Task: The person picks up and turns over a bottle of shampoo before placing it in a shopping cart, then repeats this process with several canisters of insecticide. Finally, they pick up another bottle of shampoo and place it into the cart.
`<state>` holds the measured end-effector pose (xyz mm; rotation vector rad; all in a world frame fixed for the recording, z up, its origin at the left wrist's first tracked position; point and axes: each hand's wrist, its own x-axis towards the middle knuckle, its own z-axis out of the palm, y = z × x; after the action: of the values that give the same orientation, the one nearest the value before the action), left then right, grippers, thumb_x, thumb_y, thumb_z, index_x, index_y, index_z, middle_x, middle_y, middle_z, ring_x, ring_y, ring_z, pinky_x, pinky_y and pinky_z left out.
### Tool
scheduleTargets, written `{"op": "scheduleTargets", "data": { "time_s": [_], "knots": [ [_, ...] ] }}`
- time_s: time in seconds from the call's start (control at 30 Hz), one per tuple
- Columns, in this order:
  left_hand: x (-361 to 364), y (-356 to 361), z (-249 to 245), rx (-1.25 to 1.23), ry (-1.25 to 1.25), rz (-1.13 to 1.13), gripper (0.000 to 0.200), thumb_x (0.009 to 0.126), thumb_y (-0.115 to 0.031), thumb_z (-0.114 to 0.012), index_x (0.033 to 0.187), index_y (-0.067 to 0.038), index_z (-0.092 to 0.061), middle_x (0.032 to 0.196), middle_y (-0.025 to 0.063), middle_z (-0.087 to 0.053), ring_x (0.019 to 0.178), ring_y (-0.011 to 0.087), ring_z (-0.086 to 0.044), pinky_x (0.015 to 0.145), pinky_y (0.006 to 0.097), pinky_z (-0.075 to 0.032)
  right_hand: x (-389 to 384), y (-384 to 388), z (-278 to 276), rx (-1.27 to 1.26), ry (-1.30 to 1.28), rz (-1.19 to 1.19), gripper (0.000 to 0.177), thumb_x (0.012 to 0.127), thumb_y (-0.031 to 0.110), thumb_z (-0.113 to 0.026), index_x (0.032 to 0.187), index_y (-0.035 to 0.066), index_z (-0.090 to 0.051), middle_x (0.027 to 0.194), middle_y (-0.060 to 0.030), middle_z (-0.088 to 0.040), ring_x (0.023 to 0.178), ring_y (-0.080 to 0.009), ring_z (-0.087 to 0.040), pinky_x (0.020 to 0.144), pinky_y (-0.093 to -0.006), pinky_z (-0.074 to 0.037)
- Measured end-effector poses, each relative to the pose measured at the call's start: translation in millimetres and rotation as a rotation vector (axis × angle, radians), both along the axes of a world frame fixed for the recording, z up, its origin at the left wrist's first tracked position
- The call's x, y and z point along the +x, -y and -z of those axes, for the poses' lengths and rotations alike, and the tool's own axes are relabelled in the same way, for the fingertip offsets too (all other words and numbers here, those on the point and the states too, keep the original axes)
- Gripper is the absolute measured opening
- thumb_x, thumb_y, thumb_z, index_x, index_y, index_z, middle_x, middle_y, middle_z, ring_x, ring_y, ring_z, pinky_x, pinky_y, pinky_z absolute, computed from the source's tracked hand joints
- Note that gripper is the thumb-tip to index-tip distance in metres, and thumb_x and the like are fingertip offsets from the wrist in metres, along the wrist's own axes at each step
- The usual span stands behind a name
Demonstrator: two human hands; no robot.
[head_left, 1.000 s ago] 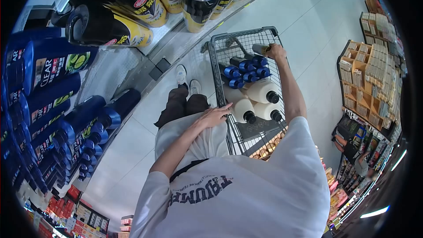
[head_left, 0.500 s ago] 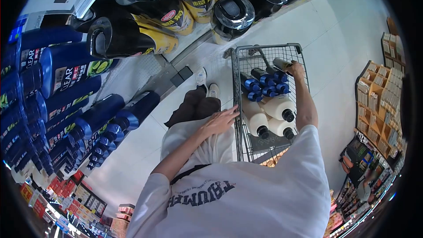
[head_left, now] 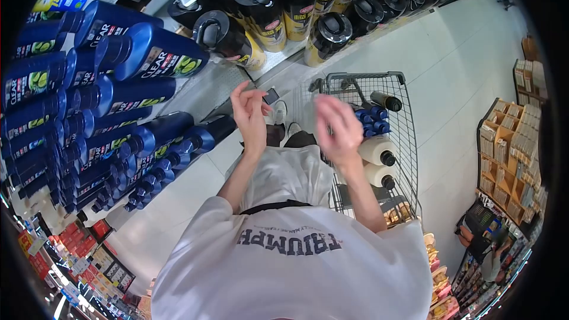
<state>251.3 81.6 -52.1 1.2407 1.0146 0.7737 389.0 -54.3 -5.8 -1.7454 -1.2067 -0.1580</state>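
Observation:
My left hand (head_left: 250, 120) is raised in front of my body near the shelf edge, its fingers bent and apart with nothing in them. Over the near side of the shopping cart (head_left: 409, 136), my right hand (head_left: 340, 129) hangs in the air, blurred by motion, its fingers loosely extended and holding nothing visible. Inside the cart, a dark-capped bottle (head_left: 386, 101) lies on its side by the far end. Several blue pump bottles (head_left: 374, 121) lie beside it, partly hidden by my right hand. Cream bottles with black caps (head_left: 374, 152) lie closer to me.
Blue shampoo bottles (head_left: 163, 62) crowd the shelf on the left. Black-and-yellow bottles (head_left: 267, 18) line the shelf ahead. A wooden rack (head_left: 510, 148) stands across the aisle floor (head_left: 447, 65) at the right, with a person (head_left: 492, 261) below it.
My right hand has let go of the dark-capped bottle in the cart and moved left toward my body. My left hand has left the cart's side and risen. The view has shifted toward the shelf.

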Motion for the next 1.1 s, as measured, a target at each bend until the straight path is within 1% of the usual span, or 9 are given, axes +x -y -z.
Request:
{"op": "scheduleTargets", "data": {
  "time_s": [0.17, 0.37, 0.53, 0.57, 0.63, 0.77, 0.9, 0.97, 1.1],
  "knots": [
    [7, 4, 28, 0.026, 0.203, -0.048, 0.043, 0.101, -0.009, -0.054, 0.141, -0.004, -0.039, 0.112, 0.0060, -0.059, 0.087, 0.0092, -0.060, 0.069, 0.0235, -0.047, -18, -131, -84, 0.368, 0.155, -0.136, 0.053, 0.073, 0.000, -0.082, 0.124, 0.005, -0.068, 0.122, -0.0139, -0.065, 0.099, -0.0308, -0.065, 0.082, -0.0358, -0.056],
    [-6, 1, 20, -0.200, 0.128, 0.059, 0.038, 0.099, -0.010, -0.059, 0.134, -0.003, -0.045, 0.106, 0.0101, -0.062, 0.066, 0.0130, -0.062, 0.055, 0.0265, -0.047, -18, -174, -110, -0.062, 0.460, -0.049, 0.055, 0.082, 0.026, -0.080, 0.130, 0.005, -0.063, 0.136, -0.0142, -0.057, 0.124, -0.0334, -0.053, 0.102, -0.0454, -0.042],
    [-18, -3, 25, -0.327, 0.132, 0.084, 0.035, 0.101, -0.019, -0.058, 0.131, -0.004, -0.048, 0.100, 0.0100, -0.065, 0.064, 0.0142, -0.062, 0.054, 0.0273, -0.047, -29, -164, -106, -0.286, 0.621, 0.055, 0.064, 0.081, 0.033, -0.081, 0.134, 0.005, -0.060, 0.135, -0.0111, -0.061, 0.130, -0.0283, -0.051, 0.107, -0.0460, -0.036],
    [-19, -4, 30, -0.357, 0.147, 0.099, 0.034, 0.103, -0.022, -0.056, 0.131, -0.004, -0.047, 0.100, 0.0107, -0.066, 0.063, 0.0141, -0.062, 0.053, 0.0275, -0.048, -32, -157, -104, -0.238, 0.586, -0.005, 0.067, 0.076, 0.027, -0.083, 0.132, 0.003, -0.057, 0.130, -0.0177, -0.061, 0.132, -0.0334, -0.049, 0.112, -0.0500, -0.033],
    [-21, -10, 31, -0.558, 0.212, 0.099, 0.037, 0.106, -0.033, -0.050, 0.130, -0.005, -0.048, 0.096, 0.0102, -0.066, 0.063, 0.0144, -0.063, 0.053, 0.0280, -0.048, -44, -142, -100, -0.233, 0.554, -0.013, 0.066, 0.075, 0.028, -0.087, 0.131, 0.006, -0.058, 0.133, -0.0124, -0.061, 0.135, -0.0298, -0.049, 0.116, -0.0490, -0.031],
    [-21, -15, 42, -0.815, 0.260, 0.105, 0.051, 0.108, -0.052, -0.038, 0.128, -0.006, -0.049, 0.094, 0.0097, -0.067, 0.063, 0.0145, -0.064, 0.054, 0.0288, -0.049, -67, -117, -70, -0.108, 0.193, -0.171, 0.067, 0.071, 0.014, -0.090, 0.129, 0.004, -0.058, 0.124, -0.0144, -0.067, 0.122, -0.0353, -0.062, 0.118, -0.0537, -0.036],
    [-21, -8, 63, -0.997, 0.288, 0.095, 0.055, 0.107, -0.059, -0.033, 0.124, -0.010, -0.051, 0.099, 0.0102, -0.070, 0.062, 0.0168, -0.063, 0.058, 0.0303, -0.047, -66, -93, -101, -0.047, 0.176, 0.009, 0.075, 0.069, 0.015, -0.094, 0.132, 0.003, -0.055, 0.115, -0.0132, -0.071, 0.107, -0.0266, -0.070, 0.120, -0.0512, -0.033],
    [-21, -8, 67, -1.008, 0.335, 0.167, 0.063, 0.106, -0.063, -0.029, 0.135, -0.010, -0.048, 0.111, 0.0133, -0.070, 0.077, 0.0193, -0.066, 0.072, 0.0353, -0.048, -65, -79, -139, 0.048, 0.120, 0.055, 0.084, 0.067, 0.015, -0.096, 0.136, 0.001, -0.050, 0.116, -0.0125, -0.069, 0.105, -0.0231, -0.068, 0.120, -0.0452, -0.033],
    [-9, -2, -7, -1.012, 0.698, 0.500, 0.071, 0.105, -0.063, -0.030, 0.145, -0.007, -0.045, 0.131, 0.0137, -0.064, 0.117, 0.0237, -0.062, 0.102, 0.0424, -0.043, -59, -57, -197, 0.354, 0.000, 0.095, 0.084, 0.070, 0.004, -0.092, 0.139, 0.002, -0.045, 0.109, -0.0161, -0.070, 0.097, -0.0216, -0.071, 0.096, -0.0350, -0.053]
  ]
}}
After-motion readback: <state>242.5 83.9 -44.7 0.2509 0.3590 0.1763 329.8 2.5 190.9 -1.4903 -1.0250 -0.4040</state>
